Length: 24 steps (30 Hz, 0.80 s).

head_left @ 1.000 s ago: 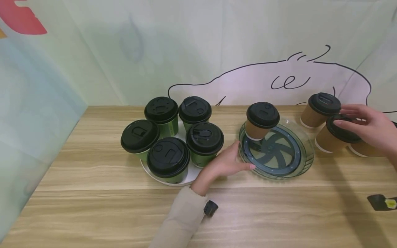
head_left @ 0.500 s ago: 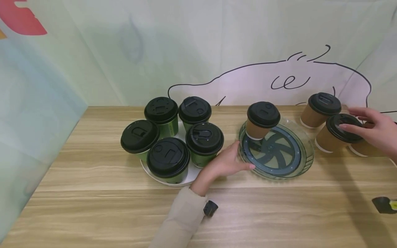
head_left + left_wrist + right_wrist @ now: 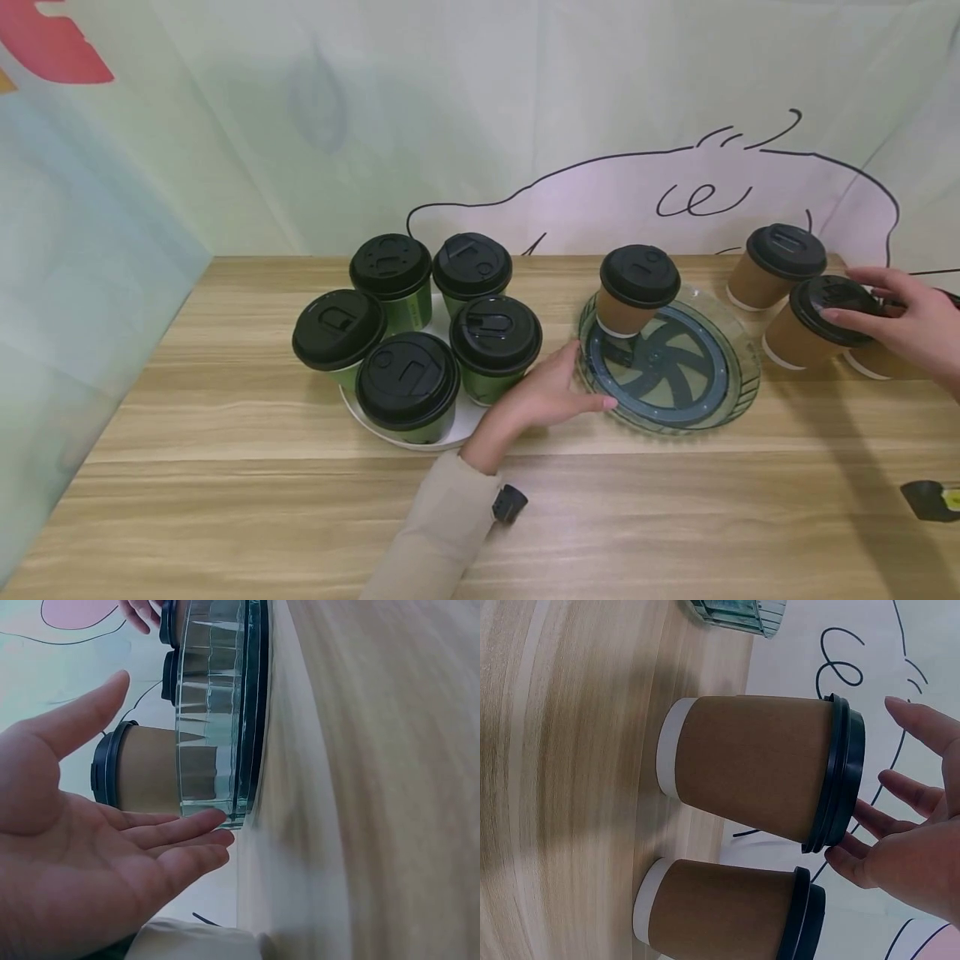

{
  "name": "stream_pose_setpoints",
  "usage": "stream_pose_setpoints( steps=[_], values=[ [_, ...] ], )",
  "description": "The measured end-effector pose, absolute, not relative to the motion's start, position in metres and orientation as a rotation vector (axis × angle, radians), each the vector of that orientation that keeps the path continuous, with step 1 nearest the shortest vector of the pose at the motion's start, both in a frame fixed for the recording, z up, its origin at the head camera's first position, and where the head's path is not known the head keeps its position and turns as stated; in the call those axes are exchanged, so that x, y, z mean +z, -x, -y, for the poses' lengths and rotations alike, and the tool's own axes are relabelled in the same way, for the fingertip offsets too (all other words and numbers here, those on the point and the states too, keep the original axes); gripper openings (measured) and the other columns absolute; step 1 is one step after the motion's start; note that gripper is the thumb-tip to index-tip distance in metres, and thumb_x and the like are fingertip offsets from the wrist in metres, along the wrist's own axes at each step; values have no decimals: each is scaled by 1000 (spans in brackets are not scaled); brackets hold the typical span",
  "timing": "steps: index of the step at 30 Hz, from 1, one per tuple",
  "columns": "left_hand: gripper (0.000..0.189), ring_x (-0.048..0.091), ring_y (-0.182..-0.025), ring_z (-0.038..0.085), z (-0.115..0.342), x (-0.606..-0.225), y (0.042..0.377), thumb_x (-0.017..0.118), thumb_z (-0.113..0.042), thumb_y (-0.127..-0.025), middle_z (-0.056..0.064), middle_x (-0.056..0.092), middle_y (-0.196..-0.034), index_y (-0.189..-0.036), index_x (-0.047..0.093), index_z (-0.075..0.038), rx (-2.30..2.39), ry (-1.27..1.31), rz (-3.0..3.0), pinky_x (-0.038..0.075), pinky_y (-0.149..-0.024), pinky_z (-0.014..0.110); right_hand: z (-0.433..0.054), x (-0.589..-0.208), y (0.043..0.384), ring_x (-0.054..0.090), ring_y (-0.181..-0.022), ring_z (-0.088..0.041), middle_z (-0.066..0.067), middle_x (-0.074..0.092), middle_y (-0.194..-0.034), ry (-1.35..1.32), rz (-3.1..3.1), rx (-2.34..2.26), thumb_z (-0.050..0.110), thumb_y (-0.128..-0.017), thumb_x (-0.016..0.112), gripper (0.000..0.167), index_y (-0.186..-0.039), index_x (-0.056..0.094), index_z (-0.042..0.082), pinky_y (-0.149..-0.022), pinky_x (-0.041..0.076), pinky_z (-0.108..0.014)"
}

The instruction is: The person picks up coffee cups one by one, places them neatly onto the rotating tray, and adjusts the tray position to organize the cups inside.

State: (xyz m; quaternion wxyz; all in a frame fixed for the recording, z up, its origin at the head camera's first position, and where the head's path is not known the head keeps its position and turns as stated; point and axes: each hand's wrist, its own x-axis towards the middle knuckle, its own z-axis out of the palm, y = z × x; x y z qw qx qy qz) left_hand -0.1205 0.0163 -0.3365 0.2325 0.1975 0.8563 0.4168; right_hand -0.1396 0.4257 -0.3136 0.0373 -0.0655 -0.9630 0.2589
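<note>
My left hand (image 3: 551, 392) has its fingers and thumb spread at the near-left side of a round, green-tinted clear tray (image 3: 742, 396). In the left wrist view its straight fingertips lie right at the tray's ribbed wall (image 3: 206, 742). One brown paper cup (image 3: 622, 315) with a black lid stands upright inside the tray. On the right, my right hand (image 3: 911, 321) spreads its fingers over the black lid of another brown paper cup (image 3: 795, 337). The right wrist view shows fingertips close to the lid (image 3: 844, 776), not curled round the cup.
Another brown cup (image 3: 776, 267) stands behind, and one more brown cup (image 3: 873, 362) is partly hidden by my right hand. Several green cups (image 3: 491, 387) with black lids crowd a white round plate (image 3: 375, 427) left of the tray. A printed backdrop (image 3: 480, 125) rises behind the table.
My right hand has shifted slightly right across the lid. The cup in the tray has edged a little right and back. My left hand stays in place.
</note>
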Motion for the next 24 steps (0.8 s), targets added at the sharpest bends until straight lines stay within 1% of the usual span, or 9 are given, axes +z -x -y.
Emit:
stream_pose_setpoints(
  steps=[3, 6, 9, 15, 19, 21, 22, 24],
  values=[
    [92, 17, -136, 24, -17, -338, 121, 67, -35, -83, 16, 15, -149, -145, 10, 0, 1164, -535, -2340, 20, -108, 37, -444, -329, 149, 30, -114, -56, -33, 23, -139, 215, 2952, 756, 50, -81, 62, 87, -146, 21, 9, -85, 31, -66],
    [93, 16, -136, 23, -17, -339, 121, 67, -35, -83, 15, 14, -150, -146, 7, -1, 1164, -534, -2339, 19, -108, 36, -430, -318, 144, 29, -113, -57, -36, 22, -137, 216, 2964, 757, 47, -83, 61, 85, -144, 21, 4, -86, 29, -67],
    [93, 16, -136, 23, -17, -339, 120, 66, -36, -83, 15, 14, -150, -146, 7, -1, 1150, -529, -2345, 19, -108, 37, -406, -300, 132, 29, -109, -57, -39, 23, -134, 225, 2977, 757, 43, -86, 58, 81, -143, 21, -1, -86, 28, -67],
    [93, 17, -136, 24, -18, -337, 119, 66, -37, -83, 15, 15, -149, -145, 9, 0, 1139, -520, -2357, 20, -108, 37, -403, -301, 130, 30, -109, -57, -39, 24, -133, 253, 2984, 723, 45, -87, 56, 81, -144, 19, 2, -87, 27, -67],
    [93, 17, -135, 24, -18, -337, 120, 66, -36, -83, 16, 15, -149, -145, 8, 0, 1131, -517, -2358, 20, -108, 37, -402, -300, 131, 30, -107, -57, -40, 25, -131, 240, 2992, 741, 44, -87, 57, 82, -143, 19, -1, -86, 27, -68],
    [93, 17, -135, 24, -19, -337, 120, 66, -37, -83, 15, 15, -150, -146, 7, -1, 1121, -514, -2358, 20, -108, 37, -405, -303, 132, 32, -106, -55, -40, 28, -128, 246, 2985, 740, 43, -87, 58, 82, -144, 19, 0, -86, 29, -66],
    [94, 17, -135, 24, -19, -337, 120, 66, -37, -83, 15, 15, -150, -146, 7, -1, 1115, -516, -2358, 20, -108, 37, -409, -306, 134, 33, -106, -53, -38, 30, -127, 253, 2983, 725, 44, -86, 58, 82, -144, 19, 1, -84, 32, -63],
    [95, 18, -135, 24, -19, -337, 120, 66, -38, -83, 15, 15, -149, -146, 6, -1, 1101, -520, -2364, 21, -108, 36, -418, -314, 138, 35, -105, -51, -37, 33, -125, 249, 2972, 727, 46, -85, 59, 84, -145, 18, 3, -81, 33, -60]
  ],
)
